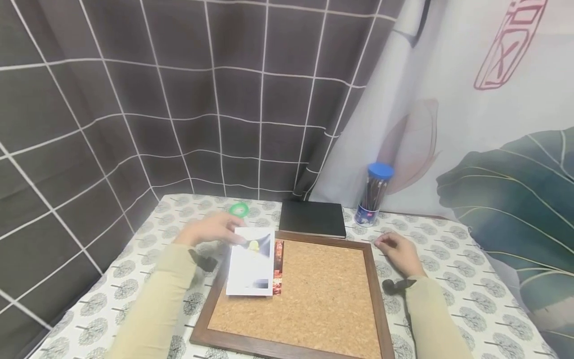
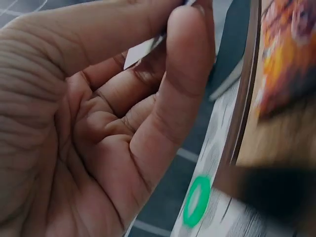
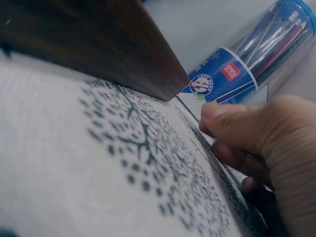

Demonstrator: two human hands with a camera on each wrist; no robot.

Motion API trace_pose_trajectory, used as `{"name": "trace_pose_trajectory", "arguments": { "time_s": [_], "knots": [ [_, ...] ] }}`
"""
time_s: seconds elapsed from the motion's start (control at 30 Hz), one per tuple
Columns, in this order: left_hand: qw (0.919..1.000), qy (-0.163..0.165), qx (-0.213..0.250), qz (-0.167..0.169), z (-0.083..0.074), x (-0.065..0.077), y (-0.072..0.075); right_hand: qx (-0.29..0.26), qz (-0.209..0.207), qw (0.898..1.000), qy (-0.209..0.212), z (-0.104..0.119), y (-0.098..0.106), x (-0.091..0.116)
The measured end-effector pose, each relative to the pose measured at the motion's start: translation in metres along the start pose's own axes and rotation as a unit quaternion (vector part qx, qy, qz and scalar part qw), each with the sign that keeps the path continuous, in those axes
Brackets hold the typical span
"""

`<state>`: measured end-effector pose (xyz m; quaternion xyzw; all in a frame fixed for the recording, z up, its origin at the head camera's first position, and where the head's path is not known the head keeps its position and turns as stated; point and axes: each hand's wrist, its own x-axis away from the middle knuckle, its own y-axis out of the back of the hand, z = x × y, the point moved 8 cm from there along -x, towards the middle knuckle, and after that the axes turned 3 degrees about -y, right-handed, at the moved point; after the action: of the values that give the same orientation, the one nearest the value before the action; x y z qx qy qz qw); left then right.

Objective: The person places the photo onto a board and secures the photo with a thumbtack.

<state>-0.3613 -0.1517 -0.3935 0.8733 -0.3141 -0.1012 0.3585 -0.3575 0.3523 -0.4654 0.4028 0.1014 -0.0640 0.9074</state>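
Note:
My left hand (image 1: pixel 211 230) pinches a photo card (image 1: pixel 250 269) by its upper left edge, over the left part of a wood-framed cork board (image 1: pixel 327 294). The card is mostly pale, with a yellow shape near its top. Behind it, a red and orange picture (image 1: pixel 278 279) shows on the cork, largely hidden by the card. In the left wrist view that picture (image 2: pixel 289 54) is blurred near the frame. My right hand (image 1: pixel 401 253) rests on the tablecloth beside the board's right edge, fingers loosely curled and holding nothing.
A green tape roll (image 1: pixel 239 209) lies behind my left hand. A black flat book-like object (image 1: pixel 312 219) lies against the board's far edge. Back right stands a clear, blue-lidded tub of pencils (image 1: pixel 373 194). A dark grid curtain (image 1: pixel 179 99) hangs behind the table.

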Motion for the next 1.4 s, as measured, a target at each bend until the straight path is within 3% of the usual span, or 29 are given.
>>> {"name": "trace_pose_trajectory", "arguments": {
  "time_s": [0.2, 0.37, 0.47, 0.63, 0.77, 0.93, 1.1, 1.4],
  "knots": [
    [0.9997, -0.021, 0.015, 0.004, -0.027, -0.031, -0.030, -0.024, -0.008, 1.000, 0.000, 0.000, 0.001, 0.001],
    [0.9936, -0.056, 0.091, 0.038, -0.061, -0.057, -0.061, -0.018, -0.014, 1.000, 0.009, 0.003, 0.002, 0.002],
    [0.9891, -0.064, 0.123, 0.049, -0.072, -0.070, -0.081, -0.019, -0.017, 1.000, 0.014, 0.006, 0.002, 0.001],
    [0.9979, -0.053, 0.036, 0.006, -0.070, -0.079, -0.096, -0.022, -0.014, 1.000, 0.017, 0.008, -0.002, 0.000],
    [0.9977, -0.066, -0.009, -0.014, -0.069, -0.083, -0.102, -0.016, -0.015, 1.000, 0.016, 0.006, -0.004, 0.000],
    [0.9950, -0.088, -0.036, -0.028, -0.069, -0.089, -0.106, 0.001, -0.013, 1.000, 0.005, 0.006, -0.002, -0.001],
    [0.9887, -0.111, -0.093, -0.041, -0.068, -0.092, -0.108, 0.005, -0.006, 1.000, 0.000, 0.006, -0.003, 0.000],
    [0.9796, -0.127, -0.145, -0.056, -0.066, -0.094, -0.110, 0.006, -0.011, 0.999, 0.041, 0.016, 0.000, 0.002]
  ]
}}
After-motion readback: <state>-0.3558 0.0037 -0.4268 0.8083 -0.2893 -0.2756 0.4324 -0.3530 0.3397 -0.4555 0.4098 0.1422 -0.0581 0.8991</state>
